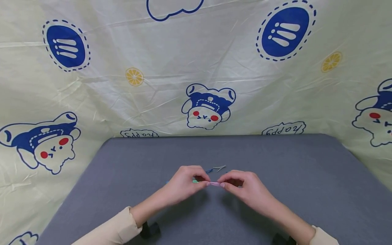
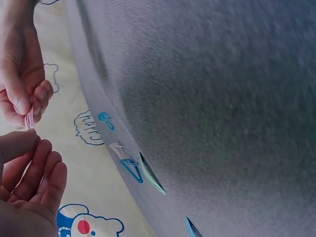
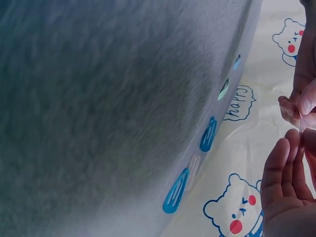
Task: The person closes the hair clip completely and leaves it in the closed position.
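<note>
A thin pink snap hair clip [image 1: 215,183] is stretched between both hands above the grey table. My left hand [image 1: 188,181] pinches its left end between thumb and index finger. The opposite end is pinched by the thumb and fingertips of my right hand [image 1: 246,185]. In the left wrist view, the pink clip [image 2: 29,118] shows as a narrow striped piece, its ends hidden by fingertips. The other fingers of both hands are loosely bent.
Several hair clips lie on the grey tabletop [image 1: 137,160] beyond the hands: a green one [image 2: 152,175], a white one [image 3: 193,172] and blue ones, including a large blue clip [image 3: 176,192]. A printed cloth [image 1: 165,102] hangs behind the table's far edge.
</note>
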Action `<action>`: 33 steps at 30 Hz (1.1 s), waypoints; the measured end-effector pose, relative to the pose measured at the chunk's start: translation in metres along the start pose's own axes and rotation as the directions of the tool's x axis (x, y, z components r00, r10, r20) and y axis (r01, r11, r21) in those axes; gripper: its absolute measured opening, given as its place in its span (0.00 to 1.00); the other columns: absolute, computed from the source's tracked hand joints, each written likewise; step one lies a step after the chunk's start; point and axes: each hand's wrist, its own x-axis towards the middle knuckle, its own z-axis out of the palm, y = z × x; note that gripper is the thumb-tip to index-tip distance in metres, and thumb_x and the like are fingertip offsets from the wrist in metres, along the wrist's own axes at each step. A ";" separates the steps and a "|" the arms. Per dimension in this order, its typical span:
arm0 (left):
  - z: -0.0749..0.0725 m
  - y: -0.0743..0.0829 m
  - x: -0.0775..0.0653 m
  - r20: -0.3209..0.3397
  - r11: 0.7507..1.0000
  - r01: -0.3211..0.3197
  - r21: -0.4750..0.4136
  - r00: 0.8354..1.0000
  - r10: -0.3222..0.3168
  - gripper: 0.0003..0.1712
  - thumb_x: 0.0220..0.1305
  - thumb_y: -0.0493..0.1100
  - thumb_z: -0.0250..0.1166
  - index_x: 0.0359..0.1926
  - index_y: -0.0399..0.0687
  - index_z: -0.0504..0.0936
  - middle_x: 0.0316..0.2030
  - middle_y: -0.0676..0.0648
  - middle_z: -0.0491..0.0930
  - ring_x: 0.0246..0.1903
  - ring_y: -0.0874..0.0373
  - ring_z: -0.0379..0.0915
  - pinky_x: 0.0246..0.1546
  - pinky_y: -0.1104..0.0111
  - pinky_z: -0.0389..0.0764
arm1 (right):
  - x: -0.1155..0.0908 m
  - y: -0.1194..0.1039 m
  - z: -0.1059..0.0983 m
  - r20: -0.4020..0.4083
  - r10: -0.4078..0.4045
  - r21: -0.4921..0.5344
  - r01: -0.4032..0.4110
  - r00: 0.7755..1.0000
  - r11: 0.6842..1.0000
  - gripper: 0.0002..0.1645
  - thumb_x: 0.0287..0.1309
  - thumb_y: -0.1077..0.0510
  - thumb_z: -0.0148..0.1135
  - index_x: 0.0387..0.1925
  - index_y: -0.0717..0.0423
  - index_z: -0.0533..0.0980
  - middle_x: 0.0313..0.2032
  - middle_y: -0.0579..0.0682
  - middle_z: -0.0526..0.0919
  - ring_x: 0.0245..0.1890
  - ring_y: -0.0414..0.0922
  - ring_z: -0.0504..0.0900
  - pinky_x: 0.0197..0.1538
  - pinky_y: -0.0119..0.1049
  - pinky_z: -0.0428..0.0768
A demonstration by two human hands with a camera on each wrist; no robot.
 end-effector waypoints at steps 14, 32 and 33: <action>0.006 -0.009 0.015 0.110 0.995 -0.032 0.095 0.994 0.021 0.03 0.62 0.35 0.69 0.34 0.46 0.87 0.30 0.60 0.78 0.32 0.69 0.74 0.37 0.71 0.79 | 0.012 0.016 -0.015 0.136 -0.019 -0.030 0.023 0.991 0.999 0.06 0.62 0.55 0.67 0.41 0.43 0.84 0.37 0.41 0.85 0.35 0.42 0.81 0.41 0.35 0.82; 0.008 -0.030 0.033 0.168 0.988 -0.007 0.154 0.986 -0.019 0.03 0.62 0.35 0.69 0.33 0.46 0.86 0.26 0.57 0.77 0.26 0.66 0.69 0.28 0.74 0.73 | 0.034 0.039 -0.015 0.213 -0.006 -0.083 0.024 0.977 0.996 0.05 0.63 0.58 0.66 0.39 0.46 0.84 0.35 0.47 0.85 0.32 0.41 0.80 0.37 0.35 0.80; 0.008 -0.031 0.034 0.173 0.988 -0.002 0.156 0.985 -0.025 0.03 0.62 0.35 0.69 0.33 0.46 0.86 0.26 0.57 0.77 0.26 0.67 0.68 0.28 0.74 0.73 | 0.036 0.040 -0.015 0.217 -0.006 -0.086 0.025 0.976 0.996 0.05 0.63 0.58 0.66 0.39 0.45 0.84 0.35 0.47 0.85 0.32 0.41 0.80 0.37 0.35 0.80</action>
